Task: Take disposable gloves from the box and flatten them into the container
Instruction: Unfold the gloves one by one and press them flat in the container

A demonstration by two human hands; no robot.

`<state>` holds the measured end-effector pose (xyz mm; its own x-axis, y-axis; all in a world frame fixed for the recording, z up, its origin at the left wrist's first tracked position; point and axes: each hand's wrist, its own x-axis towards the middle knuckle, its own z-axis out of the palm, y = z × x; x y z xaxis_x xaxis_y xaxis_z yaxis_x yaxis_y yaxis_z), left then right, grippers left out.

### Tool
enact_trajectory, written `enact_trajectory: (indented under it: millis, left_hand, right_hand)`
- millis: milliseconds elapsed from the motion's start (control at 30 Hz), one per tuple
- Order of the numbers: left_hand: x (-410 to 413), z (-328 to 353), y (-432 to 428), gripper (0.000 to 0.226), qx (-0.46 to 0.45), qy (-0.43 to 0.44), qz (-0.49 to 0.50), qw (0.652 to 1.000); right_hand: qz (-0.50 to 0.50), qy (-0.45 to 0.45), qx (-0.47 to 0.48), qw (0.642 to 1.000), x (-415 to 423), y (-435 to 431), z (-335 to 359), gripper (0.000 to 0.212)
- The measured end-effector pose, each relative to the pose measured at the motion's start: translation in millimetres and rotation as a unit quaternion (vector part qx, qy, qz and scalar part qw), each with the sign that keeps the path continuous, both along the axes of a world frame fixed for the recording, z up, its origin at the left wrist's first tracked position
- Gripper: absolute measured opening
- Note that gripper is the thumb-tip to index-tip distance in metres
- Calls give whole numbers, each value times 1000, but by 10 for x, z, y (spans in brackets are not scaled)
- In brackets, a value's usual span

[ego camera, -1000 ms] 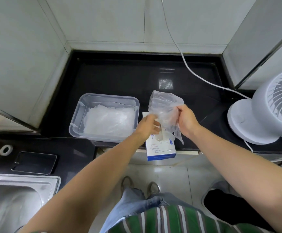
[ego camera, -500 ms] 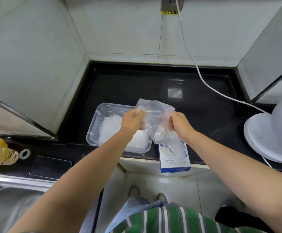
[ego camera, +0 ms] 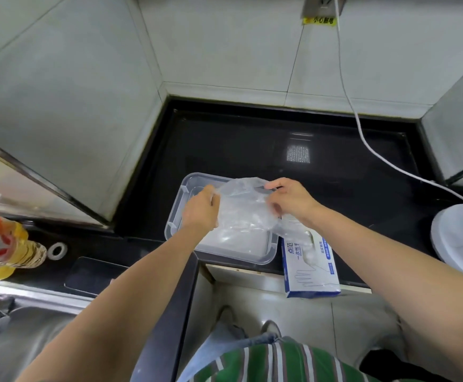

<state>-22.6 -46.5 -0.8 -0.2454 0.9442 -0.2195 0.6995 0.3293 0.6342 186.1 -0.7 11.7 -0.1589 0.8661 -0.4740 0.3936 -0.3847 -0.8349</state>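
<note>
Clear thin plastic glove (ego camera: 241, 208) hangs in the air just above the see-through plastic container (ego camera: 175, 216), stretched between two hands. The left hand (ego camera: 200, 213) pinches the glove's left edge with curled fingers. The right hand (ego camera: 291, 199) pinches the top right edge between thumb and finger. The low right corner of the glove droops past the container and hangs over the blue and white cardboard glove box (ego camera: 311, 268), which sits just beside the container on the black shiny counter (ego camera: 252, 139). A flat white pile of gloves (ego camera: 233, 241) already lies inside the container.

I think the next job is to lay this glove down and press it flat. A few things could go wrong. The glove is very light and floppy, so it could fold up or bunch when the hands let go. It could also cling to the fingers and lift back up. The droopy corner could land on the rim or on the box and not inside. The container and the box both sit right at the front edge of the counter, and the box pokes out past it. A hard push or a bump from an arm could slide either one off onto the floor
</note>
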Motion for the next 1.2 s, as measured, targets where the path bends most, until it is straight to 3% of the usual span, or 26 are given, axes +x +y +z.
enact_trajectory:
  millis: [67,133,200,267,367,433,500,567,633,733,833,900,1000,1100,1200]
  left_hand:
    - [-67,-10,14,28,-8,65,-39,997]
    - [-119,12,40,28,-45,122,-66,989]
    - [-125,-12,44,41,-68,176,-109,976]
    - [-135,-64,58,45,-66,206,-133,967]
    - [-129,-131,75,56,-62,265,-153,950]
    - [-139,-181,91,61,-69,292,-169,939]
    - [-145,-207,91,63,-85,310,-189,928]
    - [-166,-243,88,66,-101,322,-196,921]
    - [-171,-269,88,63,-81,319,-177,928]
    - [-101,-227,112,43,24,325,-181,928]
    - [36,-164,140,35,71,305,-235,920]
    - [103,-194,148,31,24,294,-252,922]
    - [77,-354,173,40,-121,236,-195,944]
    - [-17,-576,178,74,-259,174,-183,932]
    - [-93,-680,179,99,-289,161,-190,924]
  right_hand:
    - [-89,-5,14,996,-44,86,-41,27]
    - [-132,-26,99,986,-95,131,-70,22]
    - [-114,-38,233,965,-185,88,-23,19]
    - [-40,4,304,952,-333,30,34,20]
    - [146,16,214,966,-559,-71,-17,24]
    - [239,-83,118,960,-636,-118,-169,22]
    - [277,-182,52,942,-656,-153,-311,37]
    - [306,-220,-2,926,-674,-185,-387,56]
    - [326,-223,-25,918,-714,-191,-446,71]
    - [337,-230,-35,912,-793,-191,-505,86]
    - [326,-224,-41,918,-845,-201,-576,83]
    - [314,-215,-53,923,-859,-209,-629,78]
    - [310,-207,-63,926,-852,-197,-668,87]
    - [304,-228,-69,922,-810,-178,-671,105]
    - [300,-282,-87,907,-752,-185,-703,115]
